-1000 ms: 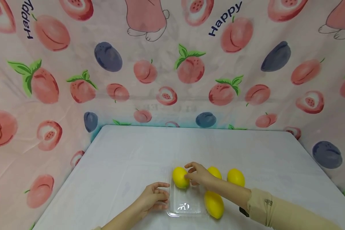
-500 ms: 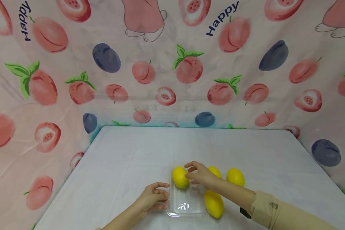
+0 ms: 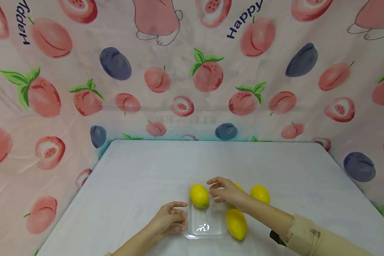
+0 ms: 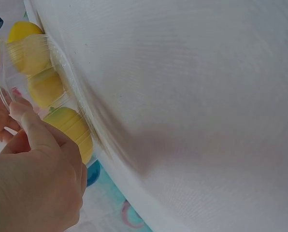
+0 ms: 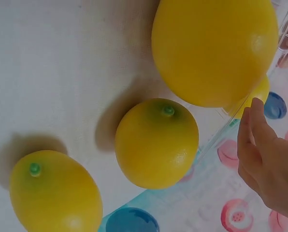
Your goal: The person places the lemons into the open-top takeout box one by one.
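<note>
A shallow clear plastic tray (image 3: 208, 233) lies on the white table, with one yellow lemon (image 3: 200, 196) in its far left corner. At the tray's left edge my left hand (image 3: 171, 217) touches the rim with its fingertips. My right hand (image 3: 225, 192) hovers just right of that lemon, fingers loosely bent and holding nothing; a gap shows between them. Another lemon (image 3: 236, 224) lies at the tray's right edge. One more lemon (image 5: 157, 143) is mostly covered by my right hand in the head view. Farther right sits another lemon (image 3: 260, 194).
The white table (image 3: 140, 167) stretches behind and to both sides of the tray. A fruit-printed cloth (image 3: 179, 67) hangs at the back and sides. A dark device (image 3: 277, 238) shows beneath my right wrist.
My right hand has come off the lemon in the tray and drawn slightly right. That lemon stays in the far left corner. My left hand keeps its place at the tray's edge.
</note>
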The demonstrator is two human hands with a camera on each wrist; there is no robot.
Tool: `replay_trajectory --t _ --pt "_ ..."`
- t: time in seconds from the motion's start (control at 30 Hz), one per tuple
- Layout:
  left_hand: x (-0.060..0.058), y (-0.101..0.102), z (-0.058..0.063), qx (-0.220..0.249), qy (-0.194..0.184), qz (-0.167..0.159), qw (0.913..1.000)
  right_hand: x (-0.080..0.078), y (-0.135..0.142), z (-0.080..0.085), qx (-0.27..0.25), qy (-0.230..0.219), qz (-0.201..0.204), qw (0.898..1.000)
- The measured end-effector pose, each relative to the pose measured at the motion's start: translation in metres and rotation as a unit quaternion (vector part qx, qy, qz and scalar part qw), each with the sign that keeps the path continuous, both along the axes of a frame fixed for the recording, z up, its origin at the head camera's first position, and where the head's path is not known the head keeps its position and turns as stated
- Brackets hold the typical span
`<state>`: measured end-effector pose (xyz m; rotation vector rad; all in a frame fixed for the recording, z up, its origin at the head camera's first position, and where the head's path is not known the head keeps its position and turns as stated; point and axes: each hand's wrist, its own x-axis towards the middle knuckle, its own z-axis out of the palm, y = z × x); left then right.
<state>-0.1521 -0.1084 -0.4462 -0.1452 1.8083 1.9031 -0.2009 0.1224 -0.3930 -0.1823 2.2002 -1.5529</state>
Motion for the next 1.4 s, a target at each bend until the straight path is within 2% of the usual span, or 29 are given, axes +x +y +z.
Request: replay_trajectory --t 0.47,0.77,1.07,1.4 --pt "0.002 -0.002 0.003 0.008 -0.001 -0.005 1.0000 0.004 0.017 0.013 -0.061 -0.014 0.021 0.998" --pt "0.000 0.002 0.001 0.012 0.000 -0.010 0.9999 0.009 0.039 0.021 -0.078 -0.011 0.031 0.996" --pt "-0.001 0.001 0.002 0.007 -0.003 -0.004 1.0000 0.019 0.054 0.024 -0.059 0.000 0.040 0.997" --pt "0.001 -0.003 0.004 0.006 -0.002 -0.009 0.9999 0.031 0.071 0.016 -0.037 0.032 0.050 0.998"
